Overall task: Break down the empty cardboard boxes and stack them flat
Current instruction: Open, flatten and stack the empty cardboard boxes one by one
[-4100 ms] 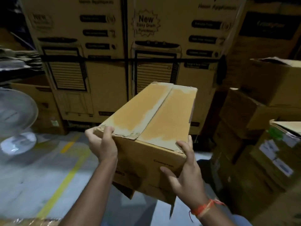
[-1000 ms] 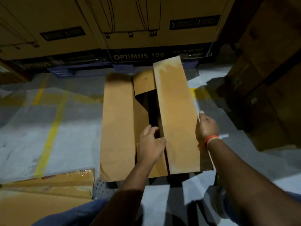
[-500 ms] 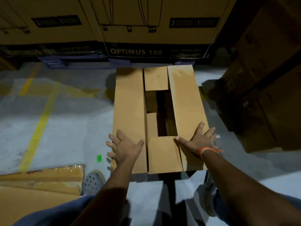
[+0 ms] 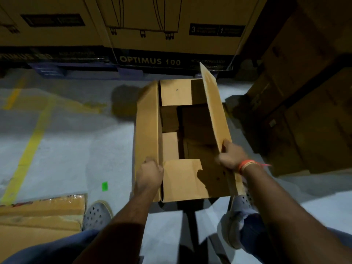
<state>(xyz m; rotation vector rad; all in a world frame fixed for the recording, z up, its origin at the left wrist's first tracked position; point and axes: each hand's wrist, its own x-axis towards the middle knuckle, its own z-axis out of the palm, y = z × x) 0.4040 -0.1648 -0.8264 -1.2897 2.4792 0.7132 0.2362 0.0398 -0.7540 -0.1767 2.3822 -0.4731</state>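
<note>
**Both long flaps lifted off the box**

Half a second ago both palms lay flat on closed flaps; now each hand grips one. Largest first: the cardboard box (image 4: 182, 180) stands on the floor (image 4: 66, 149) between the feet, its long axis running straight away from the person. Its right flap (image 4: 215, 111) stands nearly upright, pinched by the right hand (image 4: 229, 157); the left flap (image 4: 147, 126) is clamped in the left hand (image 4: 150, 176). Both hands sit equally near, at the near end.

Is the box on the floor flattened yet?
No. The box stands open; left hand and right hand grip its raised long flaps.
</note>
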